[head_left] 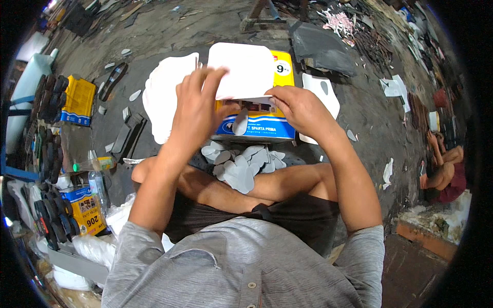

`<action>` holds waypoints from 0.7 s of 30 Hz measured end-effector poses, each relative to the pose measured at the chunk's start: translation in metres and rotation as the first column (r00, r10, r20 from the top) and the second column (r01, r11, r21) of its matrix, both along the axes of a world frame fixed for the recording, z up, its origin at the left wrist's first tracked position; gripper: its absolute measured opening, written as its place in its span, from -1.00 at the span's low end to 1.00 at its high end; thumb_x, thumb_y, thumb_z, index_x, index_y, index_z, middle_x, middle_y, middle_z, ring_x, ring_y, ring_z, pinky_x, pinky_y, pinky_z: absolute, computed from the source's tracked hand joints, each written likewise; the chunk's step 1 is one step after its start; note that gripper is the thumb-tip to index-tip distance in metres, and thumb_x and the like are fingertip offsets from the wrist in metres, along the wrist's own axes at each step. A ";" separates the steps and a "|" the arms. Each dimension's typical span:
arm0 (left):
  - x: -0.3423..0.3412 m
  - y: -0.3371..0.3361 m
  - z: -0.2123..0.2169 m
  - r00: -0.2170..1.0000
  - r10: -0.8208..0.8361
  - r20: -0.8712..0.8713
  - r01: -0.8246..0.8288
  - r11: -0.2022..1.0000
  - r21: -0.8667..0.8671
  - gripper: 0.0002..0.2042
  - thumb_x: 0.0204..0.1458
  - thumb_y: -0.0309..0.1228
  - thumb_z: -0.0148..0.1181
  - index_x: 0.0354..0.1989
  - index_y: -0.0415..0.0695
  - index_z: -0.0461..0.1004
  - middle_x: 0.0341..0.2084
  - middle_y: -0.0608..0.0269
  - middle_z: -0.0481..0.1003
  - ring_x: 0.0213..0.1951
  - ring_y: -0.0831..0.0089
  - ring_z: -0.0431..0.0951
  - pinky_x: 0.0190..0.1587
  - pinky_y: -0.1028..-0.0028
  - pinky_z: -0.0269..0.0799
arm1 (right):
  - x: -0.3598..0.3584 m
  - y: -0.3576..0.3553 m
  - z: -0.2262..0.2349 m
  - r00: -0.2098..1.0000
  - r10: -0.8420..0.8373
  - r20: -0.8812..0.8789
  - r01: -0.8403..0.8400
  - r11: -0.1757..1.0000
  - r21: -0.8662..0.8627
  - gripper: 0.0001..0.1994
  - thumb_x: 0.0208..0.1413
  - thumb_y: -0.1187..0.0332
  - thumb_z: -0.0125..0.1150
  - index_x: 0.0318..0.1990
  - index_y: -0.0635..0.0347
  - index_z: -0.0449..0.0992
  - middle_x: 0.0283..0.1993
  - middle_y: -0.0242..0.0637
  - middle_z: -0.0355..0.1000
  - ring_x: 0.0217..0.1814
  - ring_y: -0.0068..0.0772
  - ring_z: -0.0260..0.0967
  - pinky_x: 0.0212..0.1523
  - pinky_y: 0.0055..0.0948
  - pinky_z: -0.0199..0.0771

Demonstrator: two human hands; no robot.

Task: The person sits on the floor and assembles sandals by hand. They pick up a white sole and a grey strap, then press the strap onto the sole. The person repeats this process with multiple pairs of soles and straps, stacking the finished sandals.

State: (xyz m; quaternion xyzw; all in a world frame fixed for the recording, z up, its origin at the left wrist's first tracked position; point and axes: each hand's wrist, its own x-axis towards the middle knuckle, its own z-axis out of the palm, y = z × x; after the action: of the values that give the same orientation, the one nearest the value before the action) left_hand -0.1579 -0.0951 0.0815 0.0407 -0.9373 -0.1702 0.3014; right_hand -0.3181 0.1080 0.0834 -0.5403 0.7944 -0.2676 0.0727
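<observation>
A white sheet with rounded corners lies over a yellow and blue tin in front of me. My right hand pinches the sheet's near right edge between thumb and fingers. At the sheet's left side is my left hand, its fingers apart and slightly smeared by motion; nothing shows in its grasp. A grey teardrop-shaped piece is seen against the tin's near side, below the sheet. Between the tin and my crossed legs lies a heap of similar grey pieces.
Left of the tin rests a pile of white sheets; another white sheet lies to its right. Dark soles stand on a rack at far left, near a yellow tin. A person sits at far right. Scraps litter the floor.
</observation>
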 end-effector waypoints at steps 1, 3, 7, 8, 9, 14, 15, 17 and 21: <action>0.018 0.016 -0.005 1.000 0.024 0.008 -0.024 0.999 0.032 -0.45 -0.03 -0.44 0.52 0.19 -0.14 0.48 -0.16 0.09 0.59 -0.10 0.08 0.59 0.02 0.20 0.51 | -0.002 0.000 0.000 0.999 -0.040 0.018 0.040 0.999 0.014 -0.76 0.31 0.29 0.18 0.00 0.20 0.61 -0.13 0.01 0.60 -0.09 0.08 0.58 -0.07 -0.13 0.57; 0.040 0.044 -0.022 0.991 -0.127 0.034 0.118 0.972 0.203 -0.69 0.06 -0.41 0.43 -0.02 -0.15 0.58 -0.12 0.08 0.55 -0.06 0.07 0.52 0.01 0.17 0.45 | -0.005 0.000 0.001 0.997 -0.062 0.036 0.062 0.998 -0.005 -0.77 0.32 0.27 0.19 -0.05 0.21 0.62 -0.18 0.04 0.60 -0.15 0.12 0.58 -0.11 -0.10 0.58; 0.040 0.059 -0.062 0.991 0.062 0.115 -0.086 0.973 0.216 -0.78 0.14 -0.41 0.35 -0.08 -0.22 0.62 -0.15 0.00 0.55 -0.05 0.04 0.50 0.04 0.14 0.46 | -0.001 0.000 0.000 0.995 -0.046 0.085 0.042 0.998 0.040 -0.79 0.29 0.29 0.20 -0.12 0.22 0.63 -0.18 0.07 0.60 -0.12 0.16 0.58 -0.07 -0.02 0.59; 0.037 0.059 -0.067 0.989 0.034 0.145 -0.068 0.969 0.239 -0.75 0.15 -0.40 0.35 -0.04 -0.23 0.64 -0.15 -0.07 0.54 -0.02 -0.02 0.50 0.06 0.10 0.46 | 0.002 0.001 -0.002 0.995 -0.047 0.089 0.042 0.997 0.058 -0.78 0.28 0.29 0.20 -0.11 0.23 0.64 -0.18 0.08 0.60 -0.11 0.16 0.58 -0.06 -0.02 0.59; 0.035 0.060 -0.070 0.986 0.026 0.167 -0.069 0.965 0.254 -0.75 0.14 -0.41 0.34 -0.03 -0.24 0.63 -0.14 -0.08 0.54 -0.02 -0.04 0.50 0.07 0.11 0.45 | 0.005 0.002 -0.003 0.994 -0.049 0.094 0.042 0.996 0.077 -0.78 0.28 0.29 0.20 -0.11 0.24 0.64 -0.17 0.09 0.60 -0.11 0.16 0.58 -0.05 -0.02 0.59; 0.024 0.073 -0.065 0.974 -0.058 0.217 -0.016 0.946 0.323 -0.74 0.16 -0.47 0.27 -0.02 -0.32 0.60 -0.08 -0.14 0.52 0.00 -0.11 0.48 0.09 0.11 0.43 | 0.020 0.008 -0.010 0.997 -0.032 0.065 0.027 0.997 0.066 -0.78 0.28 0.38 0.18 -0.04 0.27 0.65 -0.15 0.06 0.62 -0.11 0.11 0.60 -0.03 -0.07 0.59; 0.023 0.075 -0.064 0.968 -0.077 0.237 -0.009 0.940 0.342 -0.74 0.16 -0.47 0.26 -0.02 -0.33 0.60 -0.07 -0.14 0.51 0.00 -0.11 0.48 0.09 0.11 0.43 | 0.021 0.009 -0.010 0.998 -0.033 0.057 0.031 0.998 0.047 -0.78 0.28 0.38 0.17 -0.05 0.27 0.65 -0.17 0.09 0.61 -0.12 0.14 0.60 -0.04 -0.04 0.59; 0.019 0.078 -0.065 0.969 -0.100 0.224 0.020 0.942 0.334 -0.74 0.20 -0.46 0.22 0.01 -0.30 0.59 -0.07 -0.13 0.52 -0.01 -0.12 0.48 0.09 0.11 0.43 | 0.020 0.008 -0.010 0.998 -0.045 0.050 0.043 0.999 0.032 -0.79 0.27 0.38 0.15 -0.08 0.27 0.65 -0.22 0.14 0.60 -0.15 0.20 0.59 -0.07 0.02 0.60; 0.010 0.079 -0.073 0.988 -0.054 0.144 0.009 0.955 0.298 -0.72 0.19 -0.40 0.29 0.03 -0.22 0.61 -0.08 -0.07 0.53 -0.05 -0.07 0.50 0.06 0.12 0.45 | 0.016 0.004 -0.003 0.995 -0.098 0.003 0.097 0.995 0.032 -0.80 0.27 0.38 0.14 -0.09 0.23 0.64 -0.30 0.12 0.60 -0.24 0.22 0.59 -0.18 0.04 0.62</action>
State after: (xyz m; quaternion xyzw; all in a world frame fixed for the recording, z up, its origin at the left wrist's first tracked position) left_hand -0.1483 -0.0156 0.0081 0.0831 -0.9218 -0.3101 0.2175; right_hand -0.3024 0.1122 0.0802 -0.4992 0.8238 -0.2594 0.0696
